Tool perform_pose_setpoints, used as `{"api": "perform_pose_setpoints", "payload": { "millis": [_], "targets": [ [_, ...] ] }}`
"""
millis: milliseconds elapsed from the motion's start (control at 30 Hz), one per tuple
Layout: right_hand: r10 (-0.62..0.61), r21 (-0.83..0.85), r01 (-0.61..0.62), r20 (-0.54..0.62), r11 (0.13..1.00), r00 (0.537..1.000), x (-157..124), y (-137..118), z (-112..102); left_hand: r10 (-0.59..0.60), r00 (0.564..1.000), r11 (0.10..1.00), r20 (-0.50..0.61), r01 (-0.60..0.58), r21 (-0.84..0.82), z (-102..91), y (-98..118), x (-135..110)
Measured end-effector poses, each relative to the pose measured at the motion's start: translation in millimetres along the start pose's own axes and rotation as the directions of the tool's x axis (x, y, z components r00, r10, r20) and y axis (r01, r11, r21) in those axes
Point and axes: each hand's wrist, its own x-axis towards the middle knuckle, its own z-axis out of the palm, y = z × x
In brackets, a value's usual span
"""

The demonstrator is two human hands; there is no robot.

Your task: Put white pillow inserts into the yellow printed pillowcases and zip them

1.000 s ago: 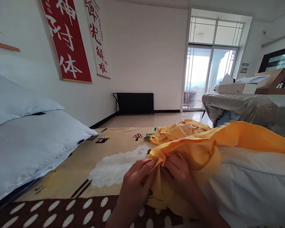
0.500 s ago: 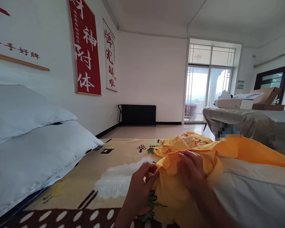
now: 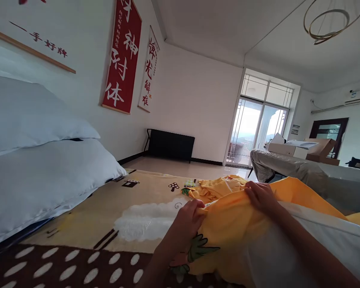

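Observation:
A yellow cover with a green leaf print lies partly over a white pillow on the bed in front of me. My left hand pinches the cover's near edge, fingers closed on the fabric. My right hand grips the same edge farther right and higher, fingers curled over the cloth. More crumpled yellow fabric is bunched behind the hands.
Two white pillows are stacked at the left against the wall. A patterned beige and brown blanket covers the bed. A grey-covered table with cardboard boxes stands at the right. A black radiator and balcony doors are beyond.
My hands have spread apart along the cover's edge; the right hand moved right and up. The view has tilted upward, showing more ceiling.

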Motion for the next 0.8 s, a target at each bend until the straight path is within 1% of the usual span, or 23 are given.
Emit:
{"api": "perform_pose_setpoints", "payload": {
  "millis": [67,133,200,267,333,433,467,533,567,600,633,667,700,733,767,800],
  "targets": [
    [-0.06,-0.044,0.058,-0.036,0.997,0.998,1.2,8.5,-5.2,0.019,1.0,0.996,0.019,-0.02,0.086,7.3,-1.2,1.4],
    [-0.101,-0.094,0.098,-0.023,0.991,0.995,4.6,9.9,-6.7,0.002,1.0,0.991,0.011,-0.004,0.136,10.5,-1.9,3.6],
    [-0.092,-0.151,0.092,0.003,0.984,0.996,10.4,-0.3,-6.9,-0.035,0.998,0.99,-0.045,0.04,0.133,8.9,-2.5,5.6],
    [-0.071,-0.161,0.074,0.028,0.984,0.997,18.2,-23.8,-7.6,-0.037,0.991,0.993,-0.126,0.05,0.105,5.0,-2.6,6.2],
    [-0.068,-0.075,0.075,0.085,0.994,0.994,27.5,-56.3,-7.9,0.0,0.981,0.995,-0.193,0.02,0.098,2.5,-1.4,5.1],
    [-0.094,0.146,0.061,0.228,0.987,0.969,42.1,-101.0,-1.4,0.067,0.968,0.992,-0.242,-0.04,0.117,3.3,2.8,1.3],
    [-0.09,0.216,0.029,0.278,0.976,0.956,46.5,-110.2,3.3,0.095,0.963,0.99,-0.252,-0.064,0.128,3.5,4.2,0.1],
    [-0.049,0.325,-0.08,0.371,0.942,0.927,53.6,-117.4,15.3,0.135,0.957,0.985,-0.257,-0.101,0.143,1.2,6.4,-1.2],
    [-0.023,0.363,-0.139,0.406,0.921,0.913,56.0,-116.2,21.6,0.122,0.961,0.986,-0.249,-0.089,0.14,-2.0,6.7,-1.4],
    [0.002,0.394,-0.19,0.432,0.899,0.902,57.7,-112.8,27.4,0.081,0.97,0.99,-0.229,-0.053,0.129,-6.9,6.4,-1.3],
    [0.023,0.419,-0.23,0.443,0.878,0.896,58.7,-108.2,32.2,0.017,0.981,0.994,-0.191,0.004,0.11,-13.1,5.4,-1.2],
    [0.037,0.444,-0.256,0.445,0.859,0.895,59.3,-103.2,35.7,-0.062,0.99,0.994,-0.127,0.073,0.081,-20.4,3.8,-1.3],
    [0.044,0.47,-0.275,0.445,0.839,0.895,59.6,-98.5,37.7,-0.143,0.989,0.989,-0.045,0.145,0.041,-28.4,1.7,-1.6],
    [0.053,0.492,-0.297,0.45,0.818,0.891,59.9,-94.7,38.3,-0.204,0.978,0.979,0.038,0.204,-0.008,-36.5,-0.7,-2.2],
    [0.063,0.507,-0.322,0.463,0.799,0.884,60.5,-92.0,37.8,-0.235,0.967,0.967,0.096,0.242,-0.075,-44.1,-3.2,-3.0],
    [0.072,0.515,-0.346,0.477,0.784,0.876,61.3,-90.3,36.4,-0.234,0.966,0.953,0.111,0.251,-0.17,-50.8,-5.4,-3.8]
  ]
}}
